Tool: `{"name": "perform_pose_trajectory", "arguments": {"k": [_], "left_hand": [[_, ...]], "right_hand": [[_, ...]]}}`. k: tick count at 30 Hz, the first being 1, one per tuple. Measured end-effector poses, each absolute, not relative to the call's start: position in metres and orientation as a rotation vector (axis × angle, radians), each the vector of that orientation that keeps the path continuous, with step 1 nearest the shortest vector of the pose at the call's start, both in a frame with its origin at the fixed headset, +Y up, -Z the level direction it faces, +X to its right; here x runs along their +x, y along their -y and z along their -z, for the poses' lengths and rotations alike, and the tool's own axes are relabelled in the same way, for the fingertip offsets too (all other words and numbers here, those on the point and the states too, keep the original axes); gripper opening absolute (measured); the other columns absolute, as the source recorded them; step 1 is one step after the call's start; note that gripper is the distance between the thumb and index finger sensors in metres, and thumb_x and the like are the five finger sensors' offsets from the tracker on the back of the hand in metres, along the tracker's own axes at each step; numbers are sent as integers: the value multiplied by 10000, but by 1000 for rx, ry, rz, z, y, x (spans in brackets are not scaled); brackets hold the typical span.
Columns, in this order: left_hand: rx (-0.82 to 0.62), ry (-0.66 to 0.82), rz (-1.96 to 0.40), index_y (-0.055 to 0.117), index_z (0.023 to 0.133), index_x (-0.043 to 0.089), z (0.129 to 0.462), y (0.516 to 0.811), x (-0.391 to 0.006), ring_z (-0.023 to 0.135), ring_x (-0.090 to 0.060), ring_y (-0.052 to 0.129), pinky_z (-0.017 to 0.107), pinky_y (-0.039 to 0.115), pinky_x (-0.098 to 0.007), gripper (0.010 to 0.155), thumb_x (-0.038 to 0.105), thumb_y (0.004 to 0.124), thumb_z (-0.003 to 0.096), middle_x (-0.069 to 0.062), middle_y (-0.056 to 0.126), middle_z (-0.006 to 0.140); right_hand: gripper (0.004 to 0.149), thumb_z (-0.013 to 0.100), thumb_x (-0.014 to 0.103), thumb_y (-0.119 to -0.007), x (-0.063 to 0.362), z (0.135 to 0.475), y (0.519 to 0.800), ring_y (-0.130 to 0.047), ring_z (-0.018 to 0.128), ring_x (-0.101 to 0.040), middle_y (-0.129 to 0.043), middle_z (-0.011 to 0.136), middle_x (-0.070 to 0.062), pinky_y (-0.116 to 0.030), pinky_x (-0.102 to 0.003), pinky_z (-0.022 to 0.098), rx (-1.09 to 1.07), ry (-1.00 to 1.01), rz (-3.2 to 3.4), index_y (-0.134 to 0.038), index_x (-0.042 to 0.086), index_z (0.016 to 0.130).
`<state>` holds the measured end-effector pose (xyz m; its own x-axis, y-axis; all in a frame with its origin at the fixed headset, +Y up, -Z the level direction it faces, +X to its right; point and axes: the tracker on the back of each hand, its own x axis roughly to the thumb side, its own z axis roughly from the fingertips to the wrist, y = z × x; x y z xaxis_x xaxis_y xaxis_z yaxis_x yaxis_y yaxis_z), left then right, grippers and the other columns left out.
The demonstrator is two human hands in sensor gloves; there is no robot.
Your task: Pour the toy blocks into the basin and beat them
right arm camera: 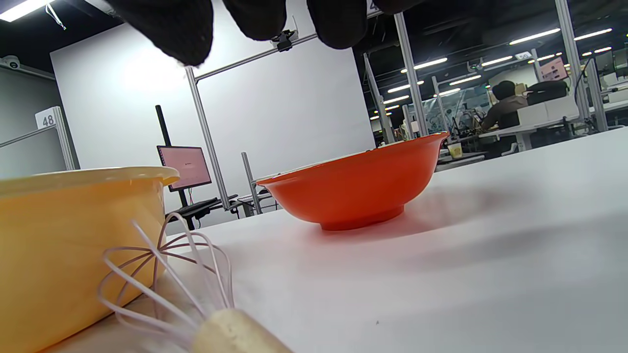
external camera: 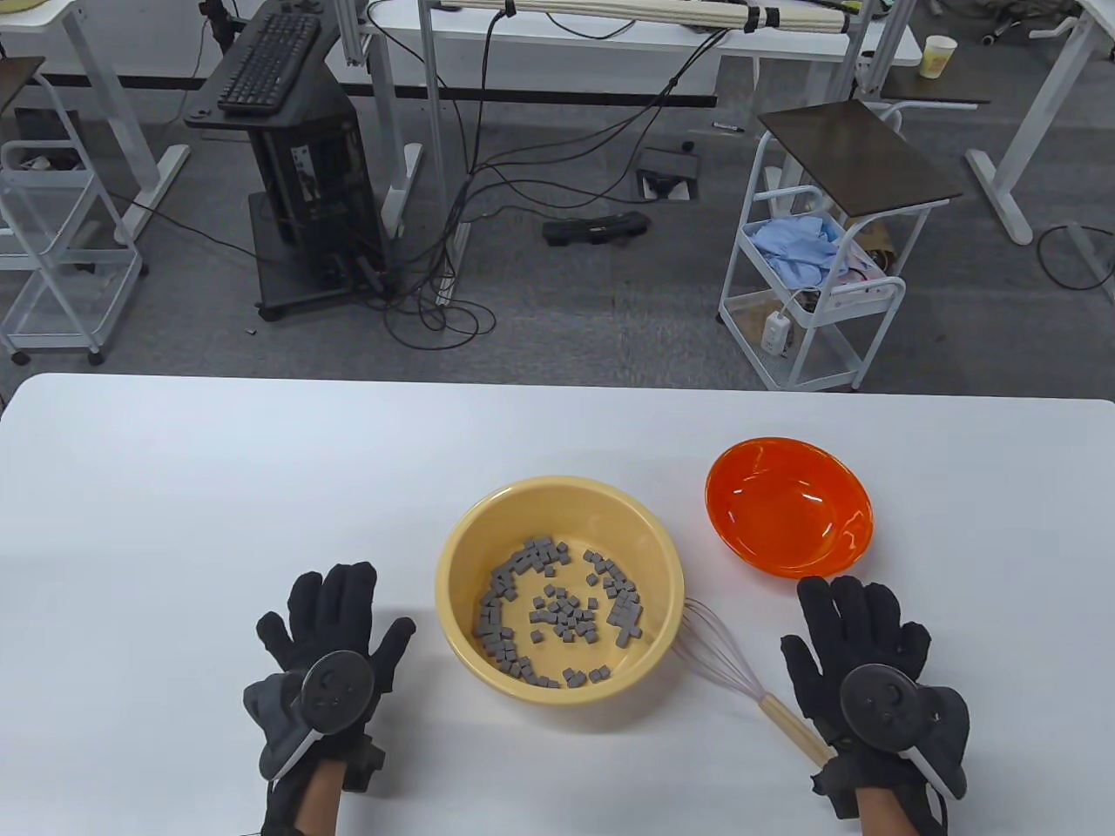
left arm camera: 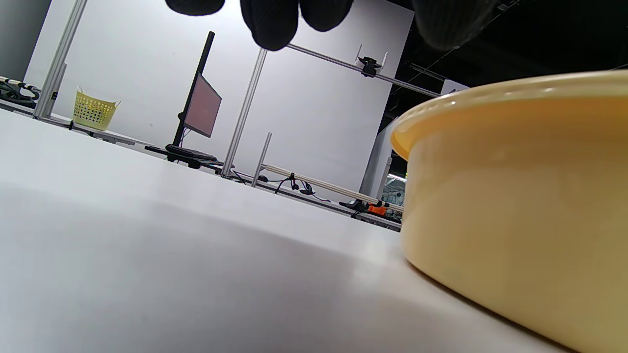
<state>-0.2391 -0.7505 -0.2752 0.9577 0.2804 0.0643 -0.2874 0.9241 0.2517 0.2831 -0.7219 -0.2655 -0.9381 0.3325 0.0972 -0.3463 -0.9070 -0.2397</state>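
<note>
A yellow basin [external camera: 462, 540] [left arm camera: 515, 196] [right arm camera: 59, 235] stands at the table's middle front, with several small grey toy blocks [external camera: 562, 614] scattered in it. An orange bowl [external camera: 788, 518] [right arm camera: 360, 189] sits to its right and holds nothing. A whisk [external camera: 749, 688] [right arm camera: 167, 289] with a wooden handle lies on the table between the basin and my right hand. My left hand [external camera: 335, 627] lies flat, fingers spread, left of the basin. My right hand [external camera: 858, 636] lies flat right of the whisk handle, below the orange bowl. Neither hand holds anything.
The white table [external camera: 218, 488] reaches well to the left and behind the bowls. Beyond its far edge are the floor, white carts [external camera: 819, 296], a black stand with a keyboard [external camera: 270, 61] and cables.
</note>
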Motion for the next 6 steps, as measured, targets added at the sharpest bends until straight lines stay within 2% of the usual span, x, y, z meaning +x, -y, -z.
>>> {"name": "perform_pose_trajectory", "arguments": {"k": [6], "left_hand": [[272, 24, -277, 368, 1217, 108, 271, 751, -241, 1149, -623, 362, 650, 259, -901, 746, 557, 578, 660, -250, 430, 1273]], "right_hand": [[625, 662, 461, -650, 285, 263, 720, -212, 1095, -549, -336, 1245, -217, -155, -817, 708, 61, 396, -2738, -377, 238, 1178]]}}
